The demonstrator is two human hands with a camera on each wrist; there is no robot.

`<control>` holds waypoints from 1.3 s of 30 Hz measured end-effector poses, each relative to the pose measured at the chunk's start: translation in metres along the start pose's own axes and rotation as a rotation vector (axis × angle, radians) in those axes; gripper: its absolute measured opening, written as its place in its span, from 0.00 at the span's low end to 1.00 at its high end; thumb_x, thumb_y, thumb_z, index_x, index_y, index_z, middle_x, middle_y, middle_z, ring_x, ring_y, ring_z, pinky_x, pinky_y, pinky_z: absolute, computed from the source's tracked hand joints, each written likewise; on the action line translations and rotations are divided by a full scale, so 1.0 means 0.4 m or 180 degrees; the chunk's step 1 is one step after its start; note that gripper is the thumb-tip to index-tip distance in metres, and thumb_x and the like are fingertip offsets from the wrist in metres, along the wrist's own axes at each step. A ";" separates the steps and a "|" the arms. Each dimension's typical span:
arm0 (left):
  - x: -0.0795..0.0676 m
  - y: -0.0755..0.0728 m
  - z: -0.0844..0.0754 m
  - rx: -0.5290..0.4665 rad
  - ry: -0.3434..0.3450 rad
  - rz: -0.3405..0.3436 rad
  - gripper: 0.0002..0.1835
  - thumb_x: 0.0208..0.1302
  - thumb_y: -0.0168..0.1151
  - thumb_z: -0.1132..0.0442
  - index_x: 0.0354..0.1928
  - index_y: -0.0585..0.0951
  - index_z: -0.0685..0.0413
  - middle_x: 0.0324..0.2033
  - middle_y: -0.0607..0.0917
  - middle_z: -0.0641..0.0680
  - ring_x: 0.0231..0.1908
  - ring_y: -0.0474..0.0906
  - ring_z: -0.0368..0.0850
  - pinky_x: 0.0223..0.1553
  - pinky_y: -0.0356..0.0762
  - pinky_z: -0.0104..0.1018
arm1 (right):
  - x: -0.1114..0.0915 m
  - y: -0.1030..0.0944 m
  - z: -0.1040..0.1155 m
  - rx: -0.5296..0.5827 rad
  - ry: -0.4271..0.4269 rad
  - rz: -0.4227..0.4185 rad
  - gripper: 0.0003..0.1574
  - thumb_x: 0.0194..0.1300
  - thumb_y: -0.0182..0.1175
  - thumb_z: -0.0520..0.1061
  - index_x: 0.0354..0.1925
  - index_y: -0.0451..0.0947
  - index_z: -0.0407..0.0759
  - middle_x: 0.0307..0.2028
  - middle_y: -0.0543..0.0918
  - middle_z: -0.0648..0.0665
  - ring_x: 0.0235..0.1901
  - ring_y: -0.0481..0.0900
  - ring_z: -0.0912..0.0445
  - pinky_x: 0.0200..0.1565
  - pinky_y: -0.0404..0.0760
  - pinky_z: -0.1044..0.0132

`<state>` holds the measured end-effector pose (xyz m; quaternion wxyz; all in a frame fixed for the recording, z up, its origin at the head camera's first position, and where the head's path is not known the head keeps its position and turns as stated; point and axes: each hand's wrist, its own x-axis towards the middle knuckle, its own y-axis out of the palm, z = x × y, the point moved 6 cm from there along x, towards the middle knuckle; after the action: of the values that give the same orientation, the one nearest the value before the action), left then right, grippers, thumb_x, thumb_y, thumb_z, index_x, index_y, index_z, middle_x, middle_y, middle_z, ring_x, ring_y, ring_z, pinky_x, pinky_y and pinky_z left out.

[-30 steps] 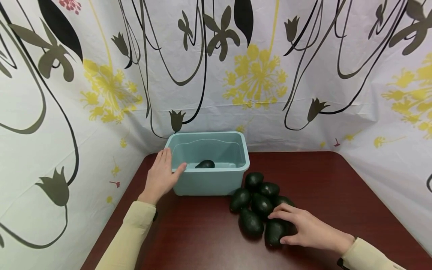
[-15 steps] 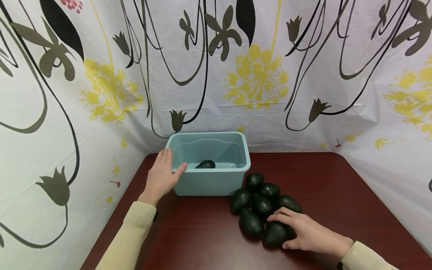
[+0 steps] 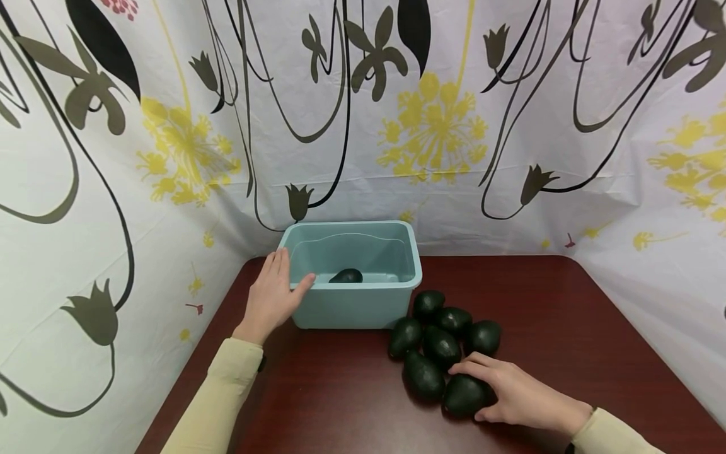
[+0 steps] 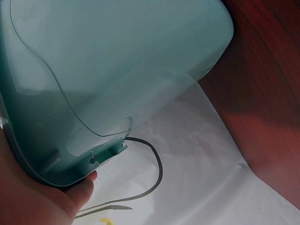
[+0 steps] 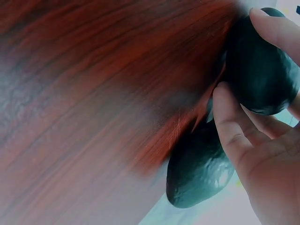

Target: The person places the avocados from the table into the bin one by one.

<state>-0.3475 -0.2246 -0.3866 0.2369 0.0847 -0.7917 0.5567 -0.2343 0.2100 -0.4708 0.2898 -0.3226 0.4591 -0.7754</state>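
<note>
My left hand [image 3: 270, 296] rests on the near left corner of a light blue plastic bin [image 3: 351, 309], fingers straight along its left side and thumb over the front rim. In the left wrist view, that hand [image 4: 33, 197] lies against the bin's rim [image 4: 58, 180]. One dark green avocado [image 3: 347, 275] lies inside the bin. My right hand [image 3: 510, 388] holds another avocado [image 3: 466, 396] at the pile's near end, thumb and fingers on opposite sides. The right wrist view shows this avocado [image 5: 260, 65] between thumb and fingers, with a second avocado [image 5: 199, 168] beside the fingers.
Several more avocados [image 3: 441, 345] lie clustered right of the bin, the farthest close to its front right corner. A dark red wood table [image 3: 340, 384] carries everything. White cloth [image 3: 363, 157] with a floral print hangs behind and at both sides.
The avocado in my right hand has turned a little toward its side. The avocado behind that hand, at the pile's right edge, has rolled round. My left hand and the bin stay put.
</note>
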 end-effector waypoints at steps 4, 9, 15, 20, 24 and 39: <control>0.001 -0.003 0.000 0.0002 0.0018 -0.0020 0.55 0.68 0.40 0.24 0.77 0.54 0.67 0.75 0.59 0.65 0.75 0.51 0.59 0.63 0.68 0.61 | 0.000 -0.008 0.002 -0.0020 -0.0003 -0.0036 0.51 0.42 0.82 0.47 0.65 0.73 0.60 0.53 0.72 0.64 0.47 0.77 0.66 0.40 0.81 0.68; 0.003 -0.006 0.000 0.0002 0.0037 -0.0058 0.55 0.69 0.40 0.25 0.77 0.54 0.68 0.74 0.59 0.66 0.75 0.52 0.60 0.63 0.67 0.61 | 0.002 -0.019 0.004 0.0051 0.0017 -0.0038 0.50 0.43 0.82 0.47 0.65 0.73 0.59 0.52 0.72 0.64 0.45 0.77 0.67 0.39 0.81 0.69; 0.000 -0.002 0.003 -0.0031 0.0010 -0.0007 0.55 0.69 0.40 0.25 0.78 0.52 0.66 0.75 0.58 0.65 0.75 0.50 0.59 0.63 0.67 0.61 | 0.003 -0.031 0.004 0.0123 0.0069 -0.0015 0.49 0.46 0.82 0.48 0.66 0.73 0.59 0.53 0.72 0.63 0.43 0.77 0.68 0.38 0.80 0.70; -0.002 0.003 0.005 -0.0027 0.0019 -0.0015 0.55 0.69 0.40 0.25 0.78 0.52 0.66 0.75 0.58 0.65 0.75 0.50 0.59 0.64 0.66 0.61 | 0.004 -0.043 0.005 0.0104 0.0116 -0.0085 0.51 0.46 0.82 0.49 0.66 0.71 0.64 0.53 0.72 0.64 0.34 0.74 0.69 0.34 0.77 0.73; -0.003 0.006 0.006 -0.0016 0.0018 -0.0015 0.55 0.69 0.40 0.24 0.78 0.52 0.66 0.75 0.58 0.65 0.76 0.50 0.58 0.65 0.65 0.60 | 0.005 -0.052 0.003 0.0220 0.0177 -0.0094 0.49 0.49 0.81 0.49 0.67 0.71 0.61 0.53 0.72 0.63 0.22 0.69 0.70 0.29 0.75 0.74; 0.002 0.005 0.004 -0.0046 0.0012 -0.0031 0.56 0.68 0.40 0.24 0.78 0.53 0.66 0.75 0.58 0.65 0.76 0.50 0.59 0.65 0.65 0.60 | 0.024 -0.093 0.004 0.0184 0.0139 -0.0302 0.49 0.48 0.81 0.48 0.67 0.72 0.56 0.55 0.73 0.59 0.25 0.73 0.70 0.29 0.78 0.71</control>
<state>-0.3495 -0.2253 -0.3885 0.2417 0.0859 -0.7949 0.5499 -0.2447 0.2172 -0.4345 0.2518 -0.3185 0.4269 -0.8080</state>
